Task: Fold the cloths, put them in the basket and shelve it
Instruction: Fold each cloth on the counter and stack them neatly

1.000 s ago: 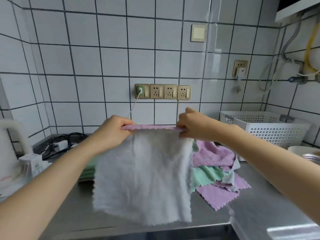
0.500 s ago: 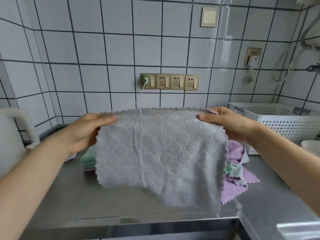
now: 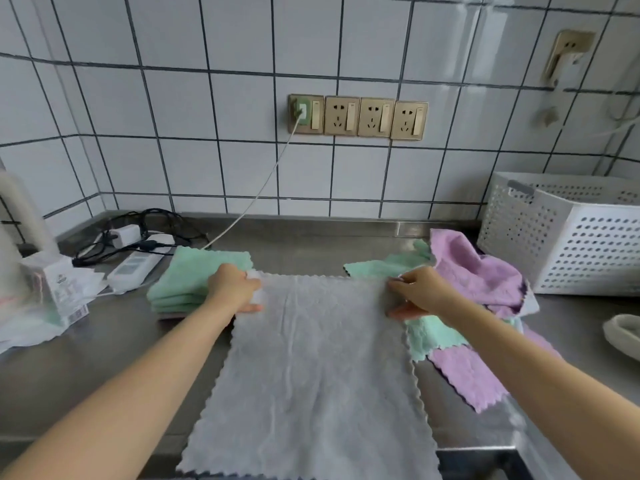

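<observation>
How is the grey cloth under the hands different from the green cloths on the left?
The grey cloth lies spread open in a single layer; the green cloths are folded and stacked. The grey cloth covers far more counter than the green stack. Both have zigzag edges and rest on the steel counter.

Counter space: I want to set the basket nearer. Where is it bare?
Bare steel lies behind the grey cloth, between the folded green stack and the loose cloth pile. Another strip runs front-left, beside the left hand. The right side by the basket is crowded.
</observation>
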A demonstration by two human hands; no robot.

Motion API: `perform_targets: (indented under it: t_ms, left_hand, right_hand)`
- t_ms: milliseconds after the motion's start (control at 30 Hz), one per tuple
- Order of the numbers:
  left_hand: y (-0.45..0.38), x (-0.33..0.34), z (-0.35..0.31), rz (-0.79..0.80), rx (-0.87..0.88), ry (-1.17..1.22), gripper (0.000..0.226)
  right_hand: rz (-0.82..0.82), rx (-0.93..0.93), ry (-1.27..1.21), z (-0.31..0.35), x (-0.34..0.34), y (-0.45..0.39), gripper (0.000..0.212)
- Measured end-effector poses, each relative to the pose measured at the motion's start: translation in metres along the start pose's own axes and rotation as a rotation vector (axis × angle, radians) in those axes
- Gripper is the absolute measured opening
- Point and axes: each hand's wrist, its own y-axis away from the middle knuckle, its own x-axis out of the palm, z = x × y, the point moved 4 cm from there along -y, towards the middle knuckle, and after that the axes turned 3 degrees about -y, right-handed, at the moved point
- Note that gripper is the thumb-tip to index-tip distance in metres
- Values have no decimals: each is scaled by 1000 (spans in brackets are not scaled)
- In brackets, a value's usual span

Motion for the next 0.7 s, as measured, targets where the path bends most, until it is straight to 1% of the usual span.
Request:
perform_targets:
  t_ms: [33,67,100,133,167,200,233,267,300,333,400,467,533,600,633,700]
  left_hand:
    - [-2,2,-3,-39,31,-29,35]
    - [-3,6,-7,-70,103,-127,32]
    - [1,10,-10,-80,165,-264,21]
    - [6,14,-11,-65,260,-377,11]
    - [13,18,-8,-38,344,-481,31]
    - [21,22,-2,6,434,-548,49]
    - [36,23,3,41,522,-575,57]
    - [50,23,8,88,628,-591,58]
    - [65,25,16,170,717,-616,56]
    - [81,26,27,278,768,-640,54]
    - [108,27,48,510,777,-705,56]
    - [128,24,68,619,798,-808,66]
    - [137,20,81,641,822,-912,76]
    - [145,11,89,614,844,-945,77]
    - [147,7,92,593,854,-937,75]
    - [149,-3,94,555,857,-881,71]
  right_hand:
    - [-21,-1,-59,1,2,-4,21]
    - [-55,-8,-111,3,4,-7,14]
    - [-95,-27,-133,3,7,-7,15]
    - [-141,-75,-88,2,8,-6,24]
    - [-174,-151,22,1,11,0,31]
    - [-193,-244,157,2,15,12,33]
    - [-189,-344,270,1,20,28,33]
    - [-156,-447,351,0,26,45,30]
    - [-94,-540,412,-4,33,63,27]
    - [-19,-617,460,-9,40,82,24]
    - [111,-744,532,-18,51,115,19]
    - [196,-793,582,-27,57,140,22]
    - [248,-764,621,-34,59,153,36]
    - [271,-763,674,-42,59,163,54]
    - [273,-772,700,-46,58,167,59]
    - [268,-809,752,-49,54,174,58]
